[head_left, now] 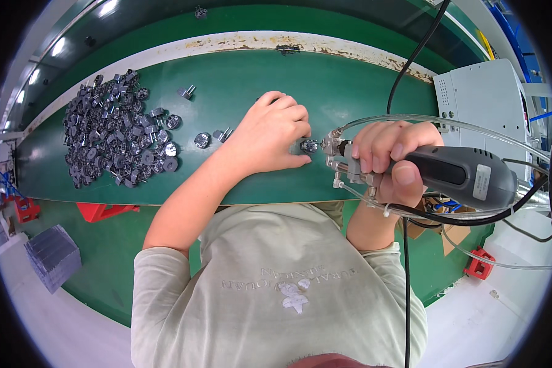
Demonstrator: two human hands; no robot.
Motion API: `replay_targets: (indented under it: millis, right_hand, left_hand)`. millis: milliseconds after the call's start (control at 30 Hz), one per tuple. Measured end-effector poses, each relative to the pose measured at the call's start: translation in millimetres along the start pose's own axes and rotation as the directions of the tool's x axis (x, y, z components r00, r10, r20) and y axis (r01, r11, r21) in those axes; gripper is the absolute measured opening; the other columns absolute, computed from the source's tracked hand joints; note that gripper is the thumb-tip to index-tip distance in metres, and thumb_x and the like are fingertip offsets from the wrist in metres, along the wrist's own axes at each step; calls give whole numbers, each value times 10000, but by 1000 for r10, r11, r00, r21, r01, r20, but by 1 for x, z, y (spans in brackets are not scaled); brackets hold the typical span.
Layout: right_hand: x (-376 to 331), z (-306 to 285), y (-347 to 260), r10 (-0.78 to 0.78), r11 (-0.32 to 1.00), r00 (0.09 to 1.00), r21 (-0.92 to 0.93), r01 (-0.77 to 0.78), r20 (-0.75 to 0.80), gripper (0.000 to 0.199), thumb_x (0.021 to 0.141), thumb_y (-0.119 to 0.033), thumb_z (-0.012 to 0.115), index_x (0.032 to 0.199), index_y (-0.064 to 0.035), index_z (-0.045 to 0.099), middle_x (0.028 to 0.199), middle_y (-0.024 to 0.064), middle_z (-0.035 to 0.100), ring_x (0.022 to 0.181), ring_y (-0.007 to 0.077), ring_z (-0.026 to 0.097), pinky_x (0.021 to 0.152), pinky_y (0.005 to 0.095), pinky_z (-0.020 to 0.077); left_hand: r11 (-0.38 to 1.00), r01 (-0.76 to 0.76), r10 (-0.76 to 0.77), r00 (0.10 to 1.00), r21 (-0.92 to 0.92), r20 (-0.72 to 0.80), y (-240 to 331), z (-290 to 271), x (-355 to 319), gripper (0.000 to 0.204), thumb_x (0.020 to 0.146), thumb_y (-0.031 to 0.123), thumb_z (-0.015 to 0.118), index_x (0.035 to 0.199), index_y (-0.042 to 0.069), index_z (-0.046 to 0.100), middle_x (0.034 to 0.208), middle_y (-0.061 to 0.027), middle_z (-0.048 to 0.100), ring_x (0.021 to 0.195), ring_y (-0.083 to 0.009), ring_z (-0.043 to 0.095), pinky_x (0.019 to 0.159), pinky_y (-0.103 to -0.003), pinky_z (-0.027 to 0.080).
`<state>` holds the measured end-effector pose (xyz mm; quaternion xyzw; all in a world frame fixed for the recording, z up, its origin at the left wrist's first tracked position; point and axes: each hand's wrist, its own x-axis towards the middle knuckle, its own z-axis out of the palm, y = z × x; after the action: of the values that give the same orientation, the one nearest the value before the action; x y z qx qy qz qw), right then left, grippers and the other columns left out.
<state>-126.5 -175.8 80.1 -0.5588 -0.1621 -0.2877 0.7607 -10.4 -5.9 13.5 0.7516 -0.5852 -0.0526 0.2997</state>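
While our left hand [275,132] pinches one small metal part [310,146], our right hand [391,161] grips one grey power tool [460,175] bearing a white rectangular label [481,183]; perhaps four loose parts [202,140] lie beside one heap [113,129].

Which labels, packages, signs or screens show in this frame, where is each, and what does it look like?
Label: on the grey power tool in the right hand; small upright rectangle, pale with dark print.
Cardboard box: below the table edge, under the right hand; brown, mostly hidden.
Shirt print: on the person's chest; pale grey lettering with a white figure.
No screens or signs show.
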Motion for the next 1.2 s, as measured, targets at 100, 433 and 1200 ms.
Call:
replay_targets:
  millis: [100, 433, 1200]
  right_hand:
    - [1, 0, 1, 1, 1000, 1000, -9, -1, 14, 309, 831, -63, 807, 939, -41, 518, 694, 67, 585, 584, 153, 545, 585, 337, 519]
    - [1, 4, 4, 21, 996, 1000, -85, -19, 20, 272, 850, -101, 766, 916, -42, 509, 672, 69, 569, 570, 161, 549, 571, 348, 518]
    - [2, 11, -20, 47, 988, 999, -151, -43, 25, 254, 917, -220, 708, 924, -77, 499, 655, 49, 555, 534, 178, 552, 569, 384, 520]
  left_hand:
    - [1000, -5, 5, 1000, 7, -3, -1, 1, 0, 283, 671, 265, 842, 865, 87, 741, 942, -24, 624, 1025, -232, 592, 1064, -432, 405]
    - [1000, -21, 21, 1000, -1, -4, -2, 4, -2, 243, 686, 233, 825, 860, 83, 745, 935, -20, 623, 1031, -231, 593, 1062, -432, 405]
    - [999, -39, 39, 999, -2, 4, -4, 3, -3, 267, 689, 238, 801, 919, 106, 768, 958, -15, 636, 1039, -239, 596, 1063, -440, 400]
